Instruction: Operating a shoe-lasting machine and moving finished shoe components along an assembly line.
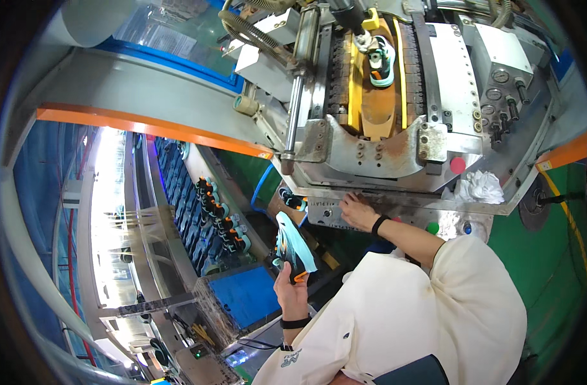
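Note:
My left hand is closed round the heel end of a sneaker with a pale teal sole and black and orange parts. The sneaker is held upright, sole turned to the right. My right hand rests on the front control panel of a machine, fingers loosely bent and apart, with nothing seen in them. Whether a fingertip presses a control is hard to make out. Inside the machine, a second sneaker stands on a brown pad beneath the black press head.
On my left runs a conveyor carrying several shoes, with a blue-topped box beside it. Another shoe lies by the panel's left end. A crumpled white cloth sits on the machine's right edge, near a red button.

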The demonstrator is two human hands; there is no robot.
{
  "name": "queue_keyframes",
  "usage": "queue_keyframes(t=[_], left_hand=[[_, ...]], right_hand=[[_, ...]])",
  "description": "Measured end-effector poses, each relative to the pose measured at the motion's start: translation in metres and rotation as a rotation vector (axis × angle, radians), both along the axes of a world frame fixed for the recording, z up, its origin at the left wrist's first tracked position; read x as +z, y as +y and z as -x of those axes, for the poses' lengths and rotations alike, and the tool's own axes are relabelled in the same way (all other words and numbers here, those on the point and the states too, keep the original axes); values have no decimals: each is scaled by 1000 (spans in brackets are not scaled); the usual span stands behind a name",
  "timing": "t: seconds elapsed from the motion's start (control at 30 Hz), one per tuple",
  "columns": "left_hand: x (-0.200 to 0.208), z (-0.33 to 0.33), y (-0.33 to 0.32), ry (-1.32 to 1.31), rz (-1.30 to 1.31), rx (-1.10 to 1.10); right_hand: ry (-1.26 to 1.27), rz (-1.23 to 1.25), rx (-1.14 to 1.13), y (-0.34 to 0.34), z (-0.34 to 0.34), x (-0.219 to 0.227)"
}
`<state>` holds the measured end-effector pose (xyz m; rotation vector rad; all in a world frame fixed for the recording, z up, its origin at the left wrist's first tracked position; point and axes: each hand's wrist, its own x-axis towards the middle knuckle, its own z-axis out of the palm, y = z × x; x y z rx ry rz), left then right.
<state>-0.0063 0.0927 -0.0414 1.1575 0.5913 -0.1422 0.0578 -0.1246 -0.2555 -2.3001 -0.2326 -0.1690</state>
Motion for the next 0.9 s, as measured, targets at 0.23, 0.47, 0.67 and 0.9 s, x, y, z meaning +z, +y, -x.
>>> queue_keyframes(t=[0.23,0.47,0.67,0.9], left_hand=[[2,9,-23,2,-7,-72],[-7,38,-31,-3,-56,-70],[1,67,-12,8,-12,102],[-8,140,48,-41,230,313]], right_hand=[[45,-69,0,0,29,9],[-15,-147,-35,-6,49,28],[-49,-153,82,12,35,59],[37,-469,402,47,-4,188]])
